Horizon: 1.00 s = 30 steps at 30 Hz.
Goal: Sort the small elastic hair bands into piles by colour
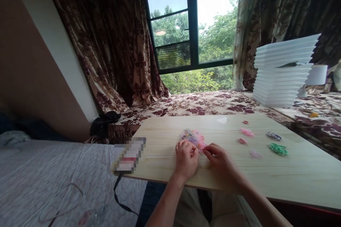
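A tangled heap of small pink, lilac and grey elastic hair ties (pixel 195 136) lies on the pale wooden table (pixel 160 165). My left hand (pixel 187 156) rests at the near side of the heap with its fingers curled in; what they hold is hidden. At the heap's right edge my right hand (pixel 217 154) pinches thumb and forefinger together beside pink strands, too small to make out. Farther right lie separate little bunches: green ties (pixel 278 149), purple ones (pixel 274 136), bright pink ones (pixel 247 132), pale pink ones (pixel 255 154), and red-pink ones (pixel 242 141).
A small red loop (pixel 245 122) lies near the table's far edge. On the left, a blurred-out device (pixel 130 156) with a black strap sits at the table edge beside a quilted bed (pixel 98 173). A white pleated stack (pixel 282 72) stands on the windowsill.
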### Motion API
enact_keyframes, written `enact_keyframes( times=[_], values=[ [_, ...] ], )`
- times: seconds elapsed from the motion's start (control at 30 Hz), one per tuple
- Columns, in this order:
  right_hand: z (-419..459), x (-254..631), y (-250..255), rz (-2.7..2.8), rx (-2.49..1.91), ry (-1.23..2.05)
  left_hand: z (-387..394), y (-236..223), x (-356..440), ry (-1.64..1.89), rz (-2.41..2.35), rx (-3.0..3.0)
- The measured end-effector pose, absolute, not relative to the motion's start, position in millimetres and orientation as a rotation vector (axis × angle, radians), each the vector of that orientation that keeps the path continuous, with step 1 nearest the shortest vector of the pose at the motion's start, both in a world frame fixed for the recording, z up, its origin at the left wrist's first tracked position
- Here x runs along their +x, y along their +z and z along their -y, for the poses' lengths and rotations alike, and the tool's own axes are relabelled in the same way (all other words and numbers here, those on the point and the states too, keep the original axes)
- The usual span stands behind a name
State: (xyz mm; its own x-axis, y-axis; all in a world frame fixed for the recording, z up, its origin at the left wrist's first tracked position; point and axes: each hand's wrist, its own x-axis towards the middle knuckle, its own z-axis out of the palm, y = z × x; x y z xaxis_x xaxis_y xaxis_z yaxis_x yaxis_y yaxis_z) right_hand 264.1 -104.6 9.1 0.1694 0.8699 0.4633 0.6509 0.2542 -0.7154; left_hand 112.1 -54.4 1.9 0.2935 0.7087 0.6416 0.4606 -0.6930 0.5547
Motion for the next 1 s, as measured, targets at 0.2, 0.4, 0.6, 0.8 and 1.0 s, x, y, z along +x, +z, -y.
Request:
enact_keyframes(
  times=[0.2,0.4,0.6,0.8,1.0],
  values=[
    [104.9,264.3,8.0,1.559,-1.469,0.277,54.6,2.7,112.5,1.353,-1.076,2.305],
    [105.8,263.6,7.9,1.554,-1.476,0.289,54.3,2.0,111.8,1.339,-1.072,2.324],
    [107.9,263.0,10.6,1.564,-1.457,0.271,55.3,1.8,111.2,1.341,-1.05,2.321],
    [107.7,263.1,10.7,1.562,-1.466,0.258,56.1,1.6,111.0,1.342,-1.055,2.313],
    [108.8,263.2,11.0,1.566,-1.467,0.252,55.5,1.3,110.9,1.352,-1.043,2.329]
  ],
)
